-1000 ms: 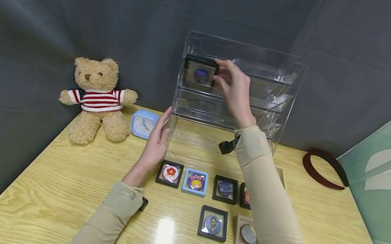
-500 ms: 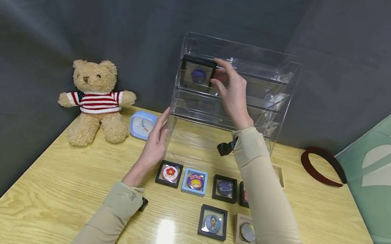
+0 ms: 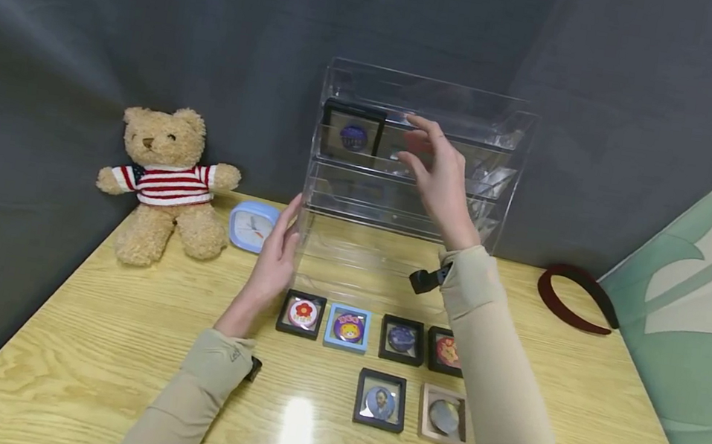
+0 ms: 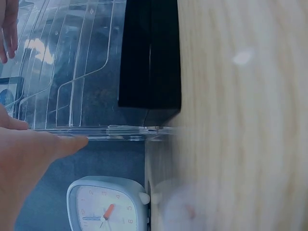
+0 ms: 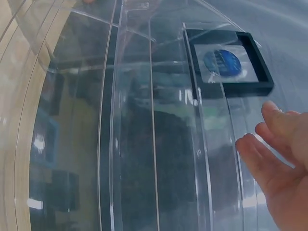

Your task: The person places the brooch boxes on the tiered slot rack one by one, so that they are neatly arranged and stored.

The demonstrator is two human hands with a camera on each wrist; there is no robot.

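A clear tiered rack (image 3: 357, 215) stands at the back of the wooden table. In its top tier, at the left end, a black frame with a blue-purple badge (image 3: 353, 138) stands upright; the right wrist view shows the same badge (image 5: 222, 63). Just right of that frame is my right hand (image 3: 439, 180), fingers spread and holding nothing, with a gap between fingertips and frame (image 5: 279, 149). My left hand (image 3: 273, 260) rests against the rack's left side with extended fingers, seen also in the left wrist view (image 4: 33, 154).
Several framed badges lie before the rack, among them a blue frame (image 3: 347, 328), a black frame (image 3: 380, 400) and a beige frame (image 3: 444, 416). Left of the rack are a blue clock (image 3: 252, 225) and a teddy bear (image 3: 163, 185). A dark red headband (image 3: 578, 298) lies right.
My right hand has let go of the black frame with the blue-purple badge and moved off to the right. The frame stays in the top tier; my left hand remains at the rack's side.
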